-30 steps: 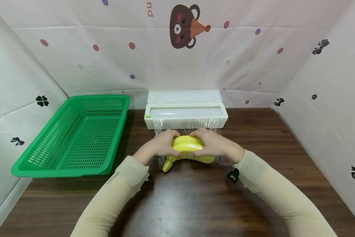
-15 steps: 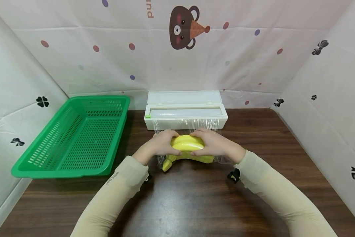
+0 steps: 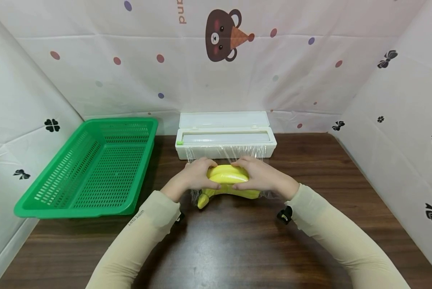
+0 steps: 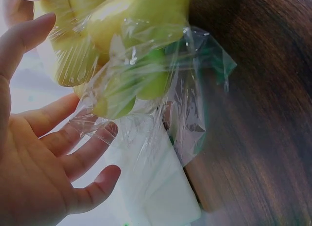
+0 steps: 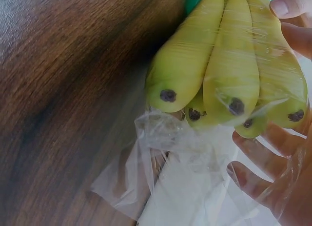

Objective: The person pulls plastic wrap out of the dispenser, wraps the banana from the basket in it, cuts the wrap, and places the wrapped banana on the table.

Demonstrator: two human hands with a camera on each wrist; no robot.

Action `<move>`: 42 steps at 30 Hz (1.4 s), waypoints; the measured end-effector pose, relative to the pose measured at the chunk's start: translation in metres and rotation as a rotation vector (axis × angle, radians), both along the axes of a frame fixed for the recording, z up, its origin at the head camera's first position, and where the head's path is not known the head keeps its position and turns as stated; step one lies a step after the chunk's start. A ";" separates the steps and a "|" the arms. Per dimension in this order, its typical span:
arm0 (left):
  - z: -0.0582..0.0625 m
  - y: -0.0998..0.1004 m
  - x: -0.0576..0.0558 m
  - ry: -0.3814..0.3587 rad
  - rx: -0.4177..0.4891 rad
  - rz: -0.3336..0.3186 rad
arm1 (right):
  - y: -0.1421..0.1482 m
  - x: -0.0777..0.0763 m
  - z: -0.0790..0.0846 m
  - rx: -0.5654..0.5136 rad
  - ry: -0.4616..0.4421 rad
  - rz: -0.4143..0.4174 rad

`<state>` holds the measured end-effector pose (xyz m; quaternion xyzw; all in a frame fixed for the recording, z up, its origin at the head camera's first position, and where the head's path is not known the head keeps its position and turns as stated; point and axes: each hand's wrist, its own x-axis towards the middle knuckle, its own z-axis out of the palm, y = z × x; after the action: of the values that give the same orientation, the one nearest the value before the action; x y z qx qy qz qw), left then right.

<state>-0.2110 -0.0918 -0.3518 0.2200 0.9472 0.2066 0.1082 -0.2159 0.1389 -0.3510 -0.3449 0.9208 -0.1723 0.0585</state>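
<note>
A bunch of yellow bananas (image 3: pixel 228 178) sits in the middle of the table, with clear cling film (image 5: pixel 161 133) stretched over it. My left hand (image 3: pixel 200 174) holds the bunch from the left, thumb nearer me and fingers on the far side. From the right, my right hand (image 3: pixel 257 174) grips it in the same way. Loose film hangs past the bananas' dark-tipped ends in the right wrist view. Beyond the hands, a sheet of film runs back to the white cling film dispenser (image 3: pixel 226 151), whose lid (image 3: pixel 224 119) stands up. The bunch's underside is hidden.
A green plastic basket (image 3: pixel 149 160) stands at the left of the brown wooden table (image 3: pixel 216 257). Patterned white sheets (image 3: pixel 309 80) enclose the back and both sides. The dispenser stands near the back sheet.
Both hands keep their hold on the bananas with hardly any movement. The whole head view has shifted slightly downward in the picture, and the film between bunch and dispenser shows slightly different creases.
</note>
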 end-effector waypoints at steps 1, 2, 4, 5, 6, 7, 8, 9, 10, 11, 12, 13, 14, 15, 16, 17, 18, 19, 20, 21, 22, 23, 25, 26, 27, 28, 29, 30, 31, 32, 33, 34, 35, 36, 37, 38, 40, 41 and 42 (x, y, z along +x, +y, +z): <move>0.000 0.000 0.000 0.001 -0.001 0.002 | 0.000 0.000 0.000 0.000 0.004 0.004; 0.000 0.000 0.000 0.000 -0.003 0.003 | 0.000 0.000 0.000 0.000 0.009 0.006; 0.000 0.000 0.000 -0.001 -0.003 0.004 | 0.001 0.000 0.000 -0.001 0.011 0.008; 0.000 -0.001 0.000 -0.001 -0.004 0.005 | 0.001 0.001 0.000 -0.003 0.012 0.008; -0.001 -0.001 0.001 -0.001 -0.006 0.006 | 0.001 0.001 0.000 -0.005 0.014 0.008; -0.001 -0.001 0.001 -0.001 -0.006 0.006 | 0.001 0.001 -0.001 -0.007 0.017 0.007; 0.000 -0.001 0.001 -0.001 -0.007 0.006 | 0.001 0.001 -0.001 -0.007 0.018 0.004; 0.000 -0.001 0.001 -0.001 -0.009 0.007 | 0.001 0.001 -0.001 -0.006 0.018 0.000; 0.000 -0.001 0.001 -0.001 -0.011 0.007 | 0.001 0.001 -0.001 -0.006 0.019 -0.003; 0.000 -0.001 0.001 -0.001 -0.012 0.008 | 0.001 0.001 -0.001 -0.005 0.019 -0.006; 0.000 -0.001 0.001 -0.002 -0.013 0.009 | 0.002 0.001 -0.001 -0.004 0.019 -0.008; 0.000 -0.001 0.001 -0.004 -0.013 0.010 | 0.002 0.001 -0.001 -0.004 0.017 -0.011; 0.000 -0.001 0.001 -0.006 -0.015 0.011 | 0.002 0.000 -0.001 -0.005 0.015 -0.013; 0.000 -0.001 0.001 -0.005 -0.015 0.012 | 0.002 0.000 -0.001 -0.006 0.013 -0.014; 0.000 -0.001 0.001 -0.005 -0.015 0.012 | 0.002 0.000 -0.002 -0.007 0.012 -0.015; 0.000 -0.001 0.001 -0.005 -0.015 0.013 | 0.002 0.000 -0.002 -0.008 0.012 -0.015; 0.000 -0.001 0.001 -0.004 -0.016 0.013 | 0.002 0.000 -0.002 -0.009 0.012 -0.015; -0.001 -0.001 0.001 -0.004 -0.017 0.014 | 0.003 0.000 -0.002 -0.010 0.011 -0.014; -0.001 -0.001 0.001 -0.002 -0.018 0.013 | 0.003 0.000 -0.002 -0.010 0.012 -0.013; -0.001 -0.001 0.000 0.000 -0.019 0.013 | 0.003 0.000 -0.002 -0.010 0.013 -0.012; -0.001 -0.002 0.000 0.000 -0.020 0.013 | 0.003 0.000 -0.002 -0.010 0.012 -0.012; -0.001 -0.002 0.000 -0.001 -0.021 0.013 | 0.003 0.000 -0.002 -0.011 0.012 -0.012; -0.002 -0.002 0.000 -0.002 -0.021 0.012 | 0.003 0.000 -0.001 -0.011 0.010 -0.012; -0.002 -0.002 0.000 -0.001 -0.022 0.011 | 0.003 0.000 -0.001 -0.012 0.010 -0.013; -0.002 -0.002 0.000 -0.001 -0.021 0.012 | 0.003 0.000 -0.001 -0.011 0.010 -0.014; -0.002 -0.002 0.000 -0.001 -0.020 0.012 | 0.003 0.000 -0.001 -0.011 0.010 -0.014; -0.001 -0.002 0.000 -0.001 -0.019 0.012 | 0.003 0.000 0.000 -0.012 0.010 -0.014; -0.001 -0.002 0.000 0.000 -0.018 0.014 | 0.003 0.000 0.000 -0.010 0.011 -0.014; -0.001 -0.003 0.000 0.000 -0.017 0.014 | 0.003 -0.001 0.000 -0.008 0.013 -0.015; -0.001 -0.003 0.000 0.000 -0.016 0.015 | 0.004 -0.001 0.001 -0.007 0.015 -0.016; -0.001 -0.003 0.000 0.000 -0.015 0.015 | 0.004 -0.001 0.001 -0.007 0.016 -0.017; -0.001 -0.003 0.000 0.000 -0.014 0.015 | 0.004 -0.001 0.001 -0.008 0.018 -0.018; 0.000 -0.003 0.000 0.000 -0.013 0.015 | 0.005 -0.001 0.001 -0.009 0.021 -0.018; 0.000 -0.003 0.000 0.001 -0.013 0.016 | 0.005 -0.001 0.001 -0.008 0.023 -0.020; 0.000 -0.003 0.000 0.003 -0.013 0.015 | 0.005 -0.001 0.002 -0.010 0.021 -0.021; 0.001 -0.003 0.000 0.005 -0.012 0.016 | 0.006 -0.001 0.002 -0.011 0.021 -0.023; 0.001 -0.004 0.000 0.008 -0.011 0.017 | 0.006 -0.001 0.002 -0.010 0.019 -0.026; 0.001 -0.004 0.000 0.010 -0.010 0.018 | 0.006 -0.002 0.002 -0.009 0.016 -0.028; 0.001 -0.004 0.000 0.012 -0.009 0.019 | 0.007 -0.002 0.002 -0.008 0.011 -0.032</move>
<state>-0.2114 -0.0957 -0.3503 0.2117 0.9508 0.2020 0.1016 -0.2174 0.1456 -0.3486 -0.3314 0.9258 -0.1749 0.0492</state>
